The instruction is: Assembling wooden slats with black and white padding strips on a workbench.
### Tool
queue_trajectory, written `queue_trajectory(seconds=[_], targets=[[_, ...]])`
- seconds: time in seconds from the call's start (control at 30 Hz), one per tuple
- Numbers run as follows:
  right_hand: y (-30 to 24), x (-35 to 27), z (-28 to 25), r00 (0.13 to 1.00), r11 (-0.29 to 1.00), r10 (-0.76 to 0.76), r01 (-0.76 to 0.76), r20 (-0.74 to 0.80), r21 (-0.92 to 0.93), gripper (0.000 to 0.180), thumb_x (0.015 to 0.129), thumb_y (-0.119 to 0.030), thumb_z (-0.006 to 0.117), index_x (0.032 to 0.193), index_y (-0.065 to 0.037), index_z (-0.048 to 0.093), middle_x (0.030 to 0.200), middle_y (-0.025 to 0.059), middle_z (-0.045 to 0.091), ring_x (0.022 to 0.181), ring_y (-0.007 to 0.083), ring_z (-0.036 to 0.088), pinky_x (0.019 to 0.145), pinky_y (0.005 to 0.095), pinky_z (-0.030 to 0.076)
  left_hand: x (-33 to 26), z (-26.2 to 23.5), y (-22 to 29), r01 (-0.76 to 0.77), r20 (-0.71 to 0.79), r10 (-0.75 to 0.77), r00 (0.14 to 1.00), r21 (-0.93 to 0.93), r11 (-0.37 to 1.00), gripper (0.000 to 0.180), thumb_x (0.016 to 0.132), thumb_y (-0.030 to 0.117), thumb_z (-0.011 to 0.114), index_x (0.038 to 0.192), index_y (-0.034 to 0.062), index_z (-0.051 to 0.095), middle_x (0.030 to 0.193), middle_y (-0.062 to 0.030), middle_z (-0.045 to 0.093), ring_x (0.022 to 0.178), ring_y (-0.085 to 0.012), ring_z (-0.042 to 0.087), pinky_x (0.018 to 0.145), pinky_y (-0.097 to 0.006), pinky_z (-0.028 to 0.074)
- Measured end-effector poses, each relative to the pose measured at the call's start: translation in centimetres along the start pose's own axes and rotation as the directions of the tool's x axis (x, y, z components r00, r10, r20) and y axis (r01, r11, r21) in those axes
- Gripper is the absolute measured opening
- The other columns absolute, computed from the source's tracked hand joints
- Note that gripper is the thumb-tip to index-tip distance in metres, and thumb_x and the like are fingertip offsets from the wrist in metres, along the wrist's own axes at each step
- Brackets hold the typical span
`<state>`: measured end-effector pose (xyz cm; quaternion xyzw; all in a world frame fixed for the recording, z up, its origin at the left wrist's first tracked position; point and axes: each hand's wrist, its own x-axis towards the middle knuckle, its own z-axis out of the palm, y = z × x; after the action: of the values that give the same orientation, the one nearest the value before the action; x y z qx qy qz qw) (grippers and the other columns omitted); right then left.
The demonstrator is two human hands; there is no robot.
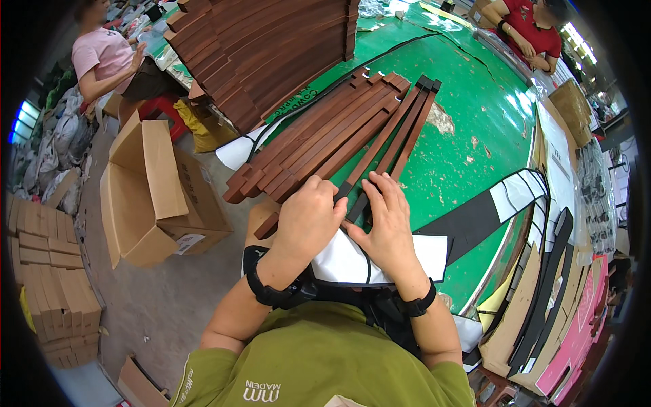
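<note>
Several slim dark-brown wooden strips with black ends [389,146] slant away from me across the green table. At their near ends, my left hand [306,216] is closed with its fingers curled around the black end of the leftmost strip. My right hand [388,227] bends its fingers over the neighbouring black ends, thumb pointing toward the left hand. Beneath both hands lies a white sheet with black edging [342,261]. Just left of the strips rests a pile of plain brown wooden slats [319,139], partly behind my left hand.
A tall stack of brown slats [261,51] stands at the far left of the green table [468,129]. An open cardboard box [166,193] sits on the floor at left. Black-and-white strips [491,210] lie right. Two people [108,61] [532,34] are farther off.
</note>
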<state>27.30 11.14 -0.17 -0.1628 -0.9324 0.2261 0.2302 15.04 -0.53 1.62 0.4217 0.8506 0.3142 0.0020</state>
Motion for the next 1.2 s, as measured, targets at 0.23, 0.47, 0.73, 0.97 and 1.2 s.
queue_trajectory(seconds=[0.23, 0.47, 0.73, 0.97, 1.2], targets=[[0.1, 0.1, 0.1, 1.0, 1.0, -0.013, 0.013, -0.003, -0.017, 0.075, 0.07, -0.023, 0.085, 0.133, 0.002, 0.054, 0.144, 0.0175, 0.048, 0.14, 0.0387, 0.041, 0.115, 0.0503, 0.034, -0.1, 0.1, 0.0, -0.009, -0.01, 0.009, 1.0, 0.013, 1.0, 0.02, 0.082, 0.016, 0.076, 0.089, -0.0012, 0.068, 0.091, -0.0148, 0.067, 0.077, -0.0334, 0.069, 0.069, -0.041, 0.057], [-0.5, 0.3, -0.4, 1.0, 1.0, 0.0, 0.0, 0.005, -0.015, 0.078, 0.072, -0.024, 0.084, 0.143, -0.011, 0.053, 0.143, 0.0167, 0.048, 0.138, 0.0387, 0.042, 0.112, 0.051, 0.035, -0.1, 0.1, 0.4, -0.002, -0.005, 0.002, 1.0, 0.035, 0.999, 0.02, 0.083, 0.016, 0.076, 0.089, -0.0011, 0.068, 0.091, -0.0146, 0.067, 0.076, -0.0337, 0.069, 0.068, -0.041, 0.057], [-0.7, 0.5, -0.3, 0.999, 0.99, -0.038, 0.041, 0.027, -0.132, 0.068, 0.073, -0.029, 0.082, 0.138, -0.028, 0.061, 0.142, 0.0161, 0.05, 0.136, 0.0382, 0.043, 0.11, 0.0529, 0.036, -0.5, 0.2, 0.3, -0.006, -0.004, 0.006, 1.0, 0.054, 0.999, 0.021, 0.083, 0.016, 0.076, 0.093, -0.0007, 0.067, 0.094, -0.0138, 0.065, 0.077, -0.034, 0.069, 0.067, -0.042, 0.057], [-0.5, 0.9, -0.4, 0.998, 0.988, -0.049, 0.052, 0.029, -0.143, 0.066, 0.074, -0.028, 0.082, 0.137, -0.027, 0.062, 0.14, 0.0168, 0.052, 0.135, 0.0393, 0.045, 0.111, 0.0538, 0.035, -1.2, -0.5, -0.1, -0.039, 0.039, 0.038, 0.999, 0.014, 0.999, 0.024, 0.084, 0.016, 0.077, 0.098, -0.0014, 0.066, 0.095, -0.0132, 0.064, 0.081, -0.0315, 0.069, 0.069, -0.04, 0.056], [-1.6, 0.6, -0.3, 0.999, 0.987, -0.038, 0.04, 0.017, -0.158, 0.061, 0.08, -0.026, 0.077, 0.138, -0.029, 0.061, 0.142, 0.0211, 0.051, 0.136, 0.0416, 0.044, 0.111, 0.0548, 0.035, -2.3, 0.1, -0.8, -0.044, -0.018, 0.044, 0.999, -0.044, 0.998, 0.024, 0.083, 0.013, 0.077, 0.097, -0.0013, 0.065, 0.094, -0.014, 0.063, 0.076, -0.0318, 0.068, 0.065, -0.041, 0.055]])
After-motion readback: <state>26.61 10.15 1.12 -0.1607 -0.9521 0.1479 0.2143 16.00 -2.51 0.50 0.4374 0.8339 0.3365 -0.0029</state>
